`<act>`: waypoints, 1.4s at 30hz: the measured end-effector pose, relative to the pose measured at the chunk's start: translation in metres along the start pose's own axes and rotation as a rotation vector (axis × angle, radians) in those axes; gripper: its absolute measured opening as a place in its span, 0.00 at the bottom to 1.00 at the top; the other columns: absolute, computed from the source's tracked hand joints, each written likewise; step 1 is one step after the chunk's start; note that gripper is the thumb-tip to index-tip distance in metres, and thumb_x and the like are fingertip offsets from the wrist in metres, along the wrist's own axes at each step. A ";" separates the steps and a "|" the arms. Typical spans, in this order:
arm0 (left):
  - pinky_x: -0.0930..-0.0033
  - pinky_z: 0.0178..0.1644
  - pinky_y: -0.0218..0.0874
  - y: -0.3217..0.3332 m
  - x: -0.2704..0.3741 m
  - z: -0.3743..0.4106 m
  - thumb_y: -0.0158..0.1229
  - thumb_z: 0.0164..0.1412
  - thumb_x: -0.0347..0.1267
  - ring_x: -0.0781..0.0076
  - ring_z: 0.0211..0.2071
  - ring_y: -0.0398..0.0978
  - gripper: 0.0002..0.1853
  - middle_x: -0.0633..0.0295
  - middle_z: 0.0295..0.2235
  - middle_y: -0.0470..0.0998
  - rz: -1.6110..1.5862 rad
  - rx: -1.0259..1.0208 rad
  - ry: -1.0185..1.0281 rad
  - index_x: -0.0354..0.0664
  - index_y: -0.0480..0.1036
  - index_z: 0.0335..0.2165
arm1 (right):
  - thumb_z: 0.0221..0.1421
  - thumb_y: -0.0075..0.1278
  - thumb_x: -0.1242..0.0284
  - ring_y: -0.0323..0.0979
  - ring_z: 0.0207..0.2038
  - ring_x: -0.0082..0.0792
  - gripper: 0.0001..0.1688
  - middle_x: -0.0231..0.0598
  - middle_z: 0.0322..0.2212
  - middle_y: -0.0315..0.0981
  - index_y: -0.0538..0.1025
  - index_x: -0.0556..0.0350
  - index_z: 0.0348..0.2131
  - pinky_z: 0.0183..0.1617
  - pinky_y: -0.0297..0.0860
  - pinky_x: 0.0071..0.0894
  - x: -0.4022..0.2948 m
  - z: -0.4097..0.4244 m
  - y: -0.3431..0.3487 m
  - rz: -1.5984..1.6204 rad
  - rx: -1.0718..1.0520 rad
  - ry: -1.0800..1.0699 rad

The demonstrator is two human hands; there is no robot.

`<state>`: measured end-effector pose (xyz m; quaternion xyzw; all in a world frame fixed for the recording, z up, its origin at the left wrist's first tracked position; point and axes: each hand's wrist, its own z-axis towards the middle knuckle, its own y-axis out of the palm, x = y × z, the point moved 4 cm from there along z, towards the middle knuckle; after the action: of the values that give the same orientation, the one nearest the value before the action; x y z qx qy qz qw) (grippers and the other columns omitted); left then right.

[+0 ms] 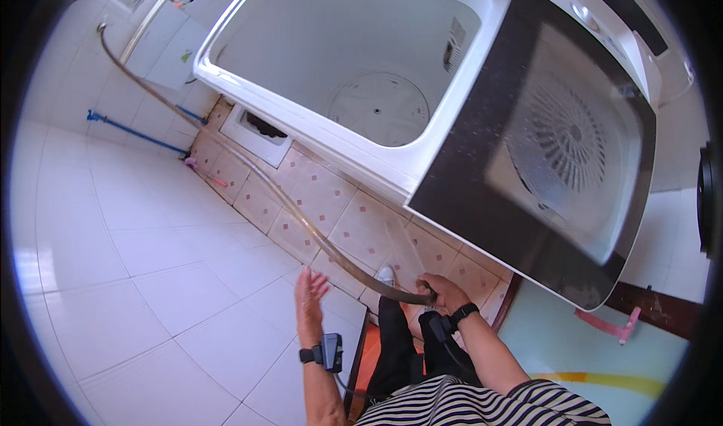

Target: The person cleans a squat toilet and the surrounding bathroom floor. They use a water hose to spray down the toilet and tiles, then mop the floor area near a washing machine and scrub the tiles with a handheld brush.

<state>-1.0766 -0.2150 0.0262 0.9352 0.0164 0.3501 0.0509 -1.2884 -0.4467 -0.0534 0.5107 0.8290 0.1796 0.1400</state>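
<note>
My right hand (443,293) grips the end of a long, translucent brownish hose (308,222). From there the hose runs up and left across the tiled floor to a wall tap (102,26). Something like a stream of water shows near the held end. Held out over the white tiles at the left, my left hand (310,287) has its fingers apart and touches nothing. Beyond the hose stands a twin-tub washing machine (316,118). Its wash tub (377,111) is uncovered, and a dark-framed see-through lid (469,143) covers the spin side.
A floor-level white fixture with a dark opening (265,126) lies beside the machine. Blue pipes (135,134) run along the left wall. A pink-handled brush (217,181) is on the floor. At lower right are a pale green door (565,335) and a pink handle (613,327).
</note>
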 end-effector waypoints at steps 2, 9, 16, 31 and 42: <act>0.66 0.42 0.62 0.021 -0.017 0.005 0.53 0.51 0.51 0.62 0.40 0.69 0.32 0.52 0.39 0.69 -0.276 -0.076 -0.075 0.41 0.59 0.47 | 0.52 0.43 0.71 0.58 0.16 0.18 0.10 0.31 0.16 0.60 0.68 0.61 0.24 0.18 0.58 0.14 0.004 -0.005 0.004 -0.046 0.060 0.029; 0.64 0.34 0.64 0.071 0.012 0.033 0.48 0.56 0.44 0.64 0.26 0.71 0.22 0.49 0.33 0.72 -0.657 -0.344 -0.047 0.36 0.64 0.40 | 0.51 0.41 0.71 0.58 0.14 0.20 0.10 0.29 0.14 0.59 0.67 0.60 0.23 0.16 0.58 0.15 0.003 0.016 0.001 -0.053 0.000 0.159; 0.69 0.29 0.58 0.022 0.035 -0.008 0.49 0.56 0.39 0.75 0.20 0.65 0.10 0.57 0.24 0.72 -0.573 -0.169 0.054 0.44 0.66 0.25 | 0.52 0.38 0.66 0.56 0.11 0.21 0.13 0.30 0.12 0.58 0.64 0.55 0.20 0.14 0.57 0.22 -0.044 0.084 0.032 -0.223 0.071 0.012; 0.63 0.41 0.58 -0.026 0.119 -0.119 0.50 0.53 0.32 0.67 0.22 0.67 0.09 0.46 0.25 0.72 -0.696 -0.055 0.411 0.40 0.62 0.22 | 0.52 0.37 0.66 0.53 0.10 0.17 0.11 0.27 0.12 0.56 0.62 0.54 0.24 0.11 0.52 0.16 -0.064 0.130 0.321 -0.640 -0.267 0.030; 0.68 0.32 0.63 -0.032 0.107 -0.147 0.52 0.50 0.34 0.70 0.20 0.69 0.10 0.44 0.25 0.73 -0.540 -0.054 0.260 0.37 0.67 0.24 | 0.50 0.38 0.68 0.51 0.11 0.14 0.09 0.24 0.12 0.55 0.63 0.53 0.22 0.10 0.51 0.13 0.038 0.123 0.238 -0.724 -0.204 0.328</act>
<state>-1.0924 -0.1641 0.2031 0.8427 0.2617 0.4407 0.1646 -1.0642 -0.2949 -0.0610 0.1340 0.9445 0.2791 0.1100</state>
